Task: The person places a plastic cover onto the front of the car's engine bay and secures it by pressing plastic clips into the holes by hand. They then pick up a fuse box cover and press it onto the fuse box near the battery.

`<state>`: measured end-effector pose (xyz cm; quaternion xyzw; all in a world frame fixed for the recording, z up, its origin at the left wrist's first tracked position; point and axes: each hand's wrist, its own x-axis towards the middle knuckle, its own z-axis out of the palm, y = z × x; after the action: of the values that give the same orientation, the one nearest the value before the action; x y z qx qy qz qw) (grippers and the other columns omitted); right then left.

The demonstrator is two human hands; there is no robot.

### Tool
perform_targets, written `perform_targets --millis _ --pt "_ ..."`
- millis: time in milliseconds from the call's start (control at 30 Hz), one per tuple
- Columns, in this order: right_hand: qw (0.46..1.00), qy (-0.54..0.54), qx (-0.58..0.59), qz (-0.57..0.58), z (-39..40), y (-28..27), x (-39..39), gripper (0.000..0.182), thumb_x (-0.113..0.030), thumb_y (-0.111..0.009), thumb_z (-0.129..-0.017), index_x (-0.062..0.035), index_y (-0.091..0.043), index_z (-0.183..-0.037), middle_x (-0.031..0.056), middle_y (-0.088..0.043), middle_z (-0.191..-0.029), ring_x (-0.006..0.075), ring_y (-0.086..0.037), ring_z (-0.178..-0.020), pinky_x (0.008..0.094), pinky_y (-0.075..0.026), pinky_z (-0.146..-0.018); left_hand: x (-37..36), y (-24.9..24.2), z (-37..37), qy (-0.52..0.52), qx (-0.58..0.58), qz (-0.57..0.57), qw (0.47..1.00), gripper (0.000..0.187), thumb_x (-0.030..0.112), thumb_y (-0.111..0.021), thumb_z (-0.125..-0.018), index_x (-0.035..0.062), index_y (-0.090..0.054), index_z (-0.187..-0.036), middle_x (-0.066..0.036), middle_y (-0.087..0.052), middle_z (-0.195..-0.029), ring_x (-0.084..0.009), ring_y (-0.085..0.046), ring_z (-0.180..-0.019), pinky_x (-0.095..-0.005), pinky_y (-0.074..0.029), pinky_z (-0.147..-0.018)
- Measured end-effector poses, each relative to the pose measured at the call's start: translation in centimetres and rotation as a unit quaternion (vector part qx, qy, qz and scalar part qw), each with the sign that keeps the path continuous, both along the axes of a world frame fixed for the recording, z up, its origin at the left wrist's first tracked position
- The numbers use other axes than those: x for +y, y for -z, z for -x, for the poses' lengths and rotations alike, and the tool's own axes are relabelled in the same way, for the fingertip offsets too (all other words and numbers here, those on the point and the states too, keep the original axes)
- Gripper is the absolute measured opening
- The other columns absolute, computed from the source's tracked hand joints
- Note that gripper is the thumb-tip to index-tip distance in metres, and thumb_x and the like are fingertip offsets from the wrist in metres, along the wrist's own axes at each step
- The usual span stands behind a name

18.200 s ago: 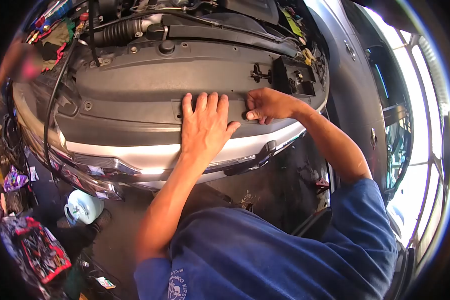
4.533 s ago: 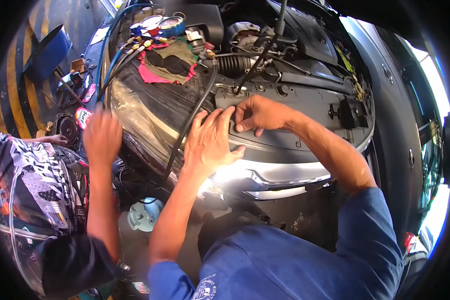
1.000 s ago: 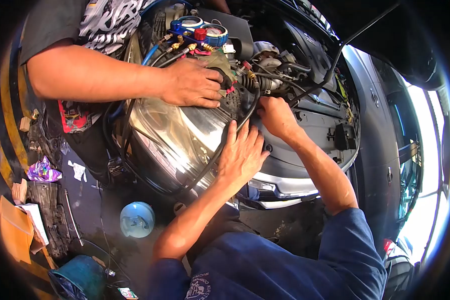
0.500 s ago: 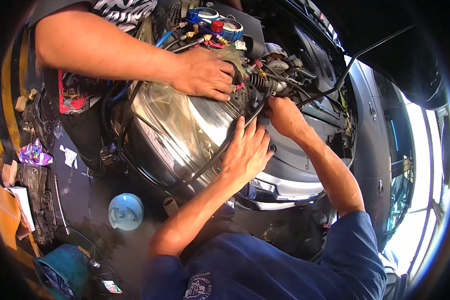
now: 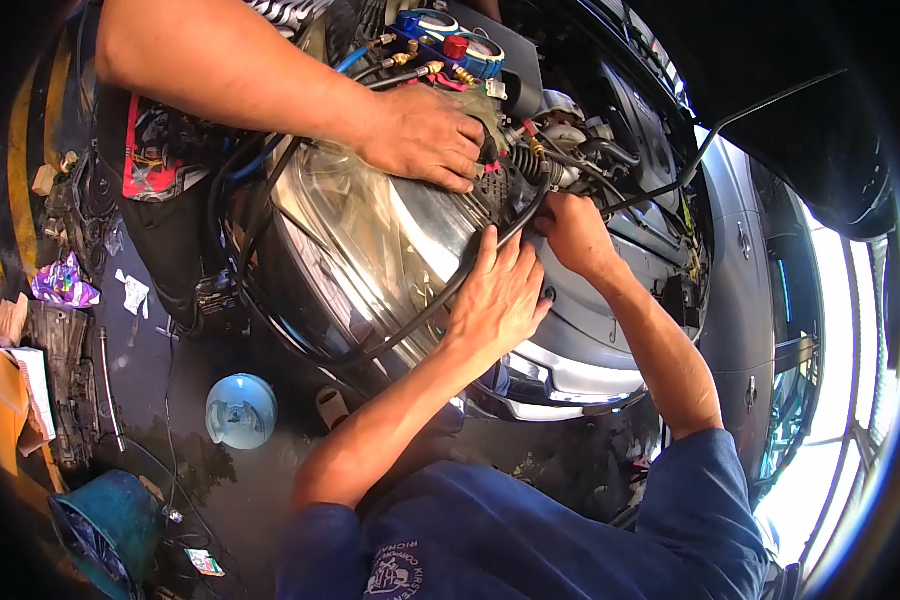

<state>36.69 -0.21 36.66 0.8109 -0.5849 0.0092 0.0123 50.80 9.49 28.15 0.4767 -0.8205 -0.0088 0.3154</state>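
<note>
My left hand (image 5: 495, 300) lies with its fingers stretched out at the inner edge of the headlight (image 5: 370, 240), beside a black hose (image 5: 425, 318) that crosses the lens. My right hand (image 5: 576, 234) is closed at the front edge of the engine bay, right by the upper part of that hose. Its fingertips are hidden, so what they grip cannot be seen. A co-worker's hand (image 5: 425, 135) rests palm down on the top of the headlight.
A manifold gauge set (image 5: 455, 45) with hoses sits above the headlight. A prop rod (image 5: 685, 175) slants across the engine bay (image 5: 610, 140). On the floor stand a light blue bowl (image 5: 241, 412) and a dark green bucket (image 5: 110, 535); a purple packet (image 5: 65, 282) lies at left.
The view has shifted slightly. Both my hands keep nearly the same places on the car, and the co-worker's hand stays on the headlight.
</note>
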Motion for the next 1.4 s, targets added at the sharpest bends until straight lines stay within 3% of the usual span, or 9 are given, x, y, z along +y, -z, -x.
perform_targets --millis 200,500,700,800,1000,1400 --pt "1.0 0.022 -0.015 0.016 -0.6 0.4 0.1 0.014 -0.007 -0.071 -0.083 0.0033 -0.068 -0.091 0.0258 -0.07 -0.088 0.0454 -0.068 -0.09 0.0499 -0.054 -0.079 -0.1 0.5 0.1 -0.011 -0.016 0.026 0.999 0.056 0.053 -0.056 -0.096 0.0046 -0.068 -0.121 -0.013 -0.06 -0.132 -0.0315 -0.042 -0.14 -0.0588 -0.018 -0.122" --pt "0.995 -0.075 0.009 0.061 0.8 1.5 0.5 0.012 -0.005 -0.068 -0.087 0.0026 -0.065 -0.096 0.024 -0.068 -0.092 0.0464 -0.066 -0.088 0.0513 -0.053 -0.076 -0.1 0.6 0.2 -0.019 -0.024 0.035 0.999 0.056 0.054 -0.056 -0.096 0.0055 -0.069 -0.121 -0.013 -0.06 -0.131 -0.0307 -0.042 -0.14 -0.0585 -0.018 -0.122" --pt "0.994 -0.093 0.045 0.038 0.7 0.9 0.5 0.011 0.001 -0.061 -0.083 0.0034 -0.063 -0.093 0.0254 -0.068 -0.096 0.047 -0.066 -0.09 0.0534 -0.053 -0.078 -0.2 0.5 0.2 -0.012 -0.013 0.02 1.0 0.057 0.053 -0.059 -0.095 0.0029 -0.07 -0.119 -0.013 -0.061 -0.13 -0.0308 -0.041 -0.141 -0.0576 -0.019 -0.121" --pt "0.994 -0.094 0.038 0.036 0.9 0.8 -0.1 0.01 -0.005 -0.067 -0.087 0.0022 -0.067 -0.094 0.0238 -0.069 -0.093 0.0459 -0.066 -0.089 0.0509 -0.053 -0.076 -0.1 0.6 0.2 -0.013 -0.005 0.026 1.0 0.056 0.053 -0.059 -0.094 0.003 -0.07 -0.118 -0.013 -0.061 -0.13 -0.0308 -0.04 -0.141 -0.0573 -0.02 -0.121" --pt "0.999 -0.018 0.003 0.026 -0.1 0.4 0.1 0.012 -0.007 -0.069 -0.085 0.0018 -0.069 -0.093 0.0245 -0.07 -0.09 0.0447 -0.067 -0.088 0.0506 -0.054 -0.078 -0.2 0.7 0.2 -0.011 0.0 0.031 0.999 0.057 0.053 -0.06 -0.094 0.0027 -0.07 -0.118 -0.013 -0.06 -0.131 -0.0311 -0.04 -0.141 -0.0571 -0.021 -0.121" --pt "0.999 -0.012 0.025 0.016 -0.6 0.6 0.0 0.012 -0.009 -0.07 -0.085 0.0022 -0.069 -0.089 0.0266 -0.069 -0.086 0.0465 -0.068 -0.087 0.0528 -0.054 -0.078 -0.2 0.2 0.0 0.001 -0.029 -0.004 1.0 0.057 0.053 -0.056 -0.097 0.0047 -0.068 -0.124 -0.013 -0.059 -0.134 -0.0309 -0.039 -0.142 -0.0589 -0.017 -0.123"
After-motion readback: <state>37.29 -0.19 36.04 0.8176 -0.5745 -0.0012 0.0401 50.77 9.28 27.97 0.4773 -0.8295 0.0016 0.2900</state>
